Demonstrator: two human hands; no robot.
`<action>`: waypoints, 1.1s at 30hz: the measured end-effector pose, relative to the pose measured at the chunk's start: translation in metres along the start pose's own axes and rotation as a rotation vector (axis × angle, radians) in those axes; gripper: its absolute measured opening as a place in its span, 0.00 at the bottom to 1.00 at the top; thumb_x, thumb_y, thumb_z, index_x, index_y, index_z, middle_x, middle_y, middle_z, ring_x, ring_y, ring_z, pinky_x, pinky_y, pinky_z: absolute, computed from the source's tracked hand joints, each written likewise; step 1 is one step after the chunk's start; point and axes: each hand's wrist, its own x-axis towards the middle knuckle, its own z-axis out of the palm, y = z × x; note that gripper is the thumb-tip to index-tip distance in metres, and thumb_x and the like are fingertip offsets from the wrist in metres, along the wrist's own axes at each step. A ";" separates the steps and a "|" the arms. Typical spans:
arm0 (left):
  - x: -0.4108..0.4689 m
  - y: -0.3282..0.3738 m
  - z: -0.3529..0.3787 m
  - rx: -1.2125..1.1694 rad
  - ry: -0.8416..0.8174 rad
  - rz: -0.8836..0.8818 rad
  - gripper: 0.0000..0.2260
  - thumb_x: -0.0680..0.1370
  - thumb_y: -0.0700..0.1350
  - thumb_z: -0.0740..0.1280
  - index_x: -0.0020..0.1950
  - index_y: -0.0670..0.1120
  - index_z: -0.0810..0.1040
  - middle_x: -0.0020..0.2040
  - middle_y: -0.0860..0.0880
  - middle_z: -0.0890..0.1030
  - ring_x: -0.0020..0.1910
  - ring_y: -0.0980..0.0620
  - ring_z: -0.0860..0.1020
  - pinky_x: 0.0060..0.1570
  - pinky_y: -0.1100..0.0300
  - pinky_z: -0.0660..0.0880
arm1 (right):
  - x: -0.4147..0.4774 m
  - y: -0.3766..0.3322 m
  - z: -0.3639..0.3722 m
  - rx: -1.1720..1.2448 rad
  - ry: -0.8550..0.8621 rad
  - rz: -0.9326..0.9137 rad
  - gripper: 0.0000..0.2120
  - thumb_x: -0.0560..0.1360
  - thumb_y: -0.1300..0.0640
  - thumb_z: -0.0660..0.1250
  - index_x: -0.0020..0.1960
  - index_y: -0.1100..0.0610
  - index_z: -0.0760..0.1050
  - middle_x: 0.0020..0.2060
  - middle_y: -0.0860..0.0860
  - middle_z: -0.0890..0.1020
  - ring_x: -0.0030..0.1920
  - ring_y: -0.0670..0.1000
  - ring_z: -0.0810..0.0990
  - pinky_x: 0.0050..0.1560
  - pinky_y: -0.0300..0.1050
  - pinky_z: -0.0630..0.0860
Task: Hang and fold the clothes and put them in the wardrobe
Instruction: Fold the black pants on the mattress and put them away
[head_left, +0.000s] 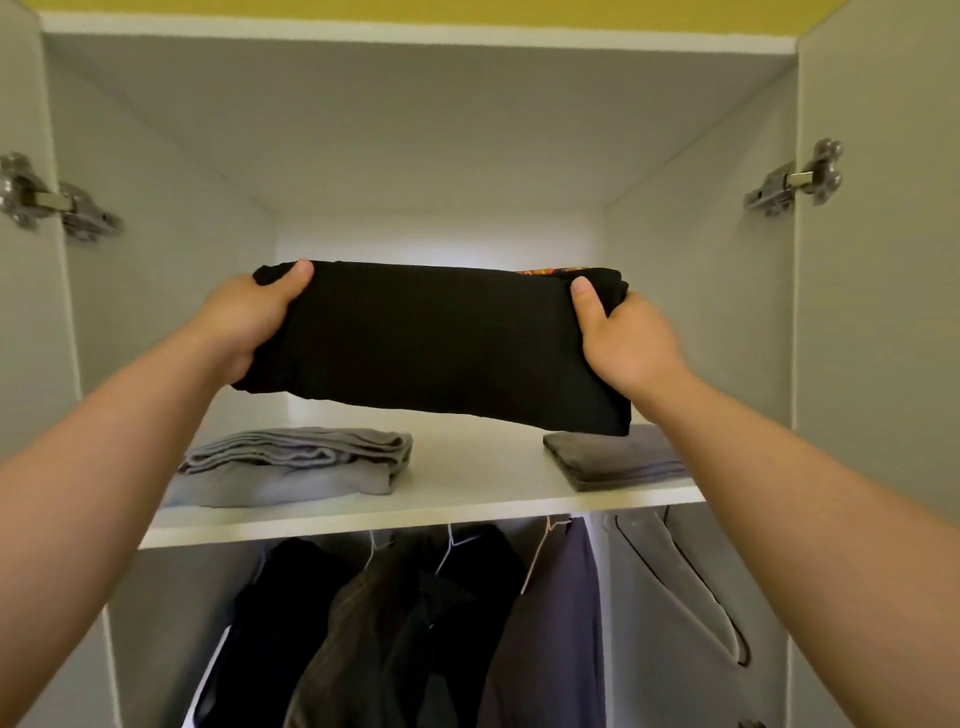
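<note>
Both hands, left hand (244, 322) and right hand (631, 338), grip the folded black garment (436, 345) at its ends; its long axis runs crosswise above the wardrobe shelf (467, 467).

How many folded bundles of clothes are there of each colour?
Black bundle: 1, held by the left hand and right hand
Light grey bundle: 1, on the shelf
Dark grey bundle: 1, on the shelf
Total: 3
</note>
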 end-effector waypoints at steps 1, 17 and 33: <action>0.011 0.000 -0.001 0.017 0.015 0.012 0.18 0.74 0.64 0.70 0.47 0.50 0.77 0.50 0.47 0.82 0.50 0.44 0.81 0.53 0.49 0.77 | 0.013 -0.001 0.011 0.005 -0.018 0.008 0.29 0.83 0.38 0.51 0.52 0.62 0.77 0.43 0.55 0.78 0.45 0.58 0.75 0.44 0.44 0.66; 0.265 -0.071 -0.017 0.542 -0.015 -0.044 0.31 0.78 0.65 0.64 0.68 0.39 0.73 0.64 0.41 0.77 0.61 0.40 0.76 0.61 0.50 0.70 | 0.175 -0.001 0.264 0.169 -0.255 0.242 0.30 0.83 0.39 0.54 0.68 0.64 0.71 0.61 0.60 0.77 0.59 0.60 0.75 0.58 0.49 0.71; 0.351 -0.211 0.059 1.336 -0.154 -0.151 0.24 0.84 0.51 0.59 0.76 0.40 0.63 0.73 0.39 0.66 0.71 0.38 0.68 0.68 0.49 0.68 | 0.213 0.053 0.438 -0.102 -0.658 0.511 0.29 0.83 0.54 0.53 0.80 0.63 0.46 0.78 0.60 0.58 0.77 0.59 0.59 0.73 0.47 0.58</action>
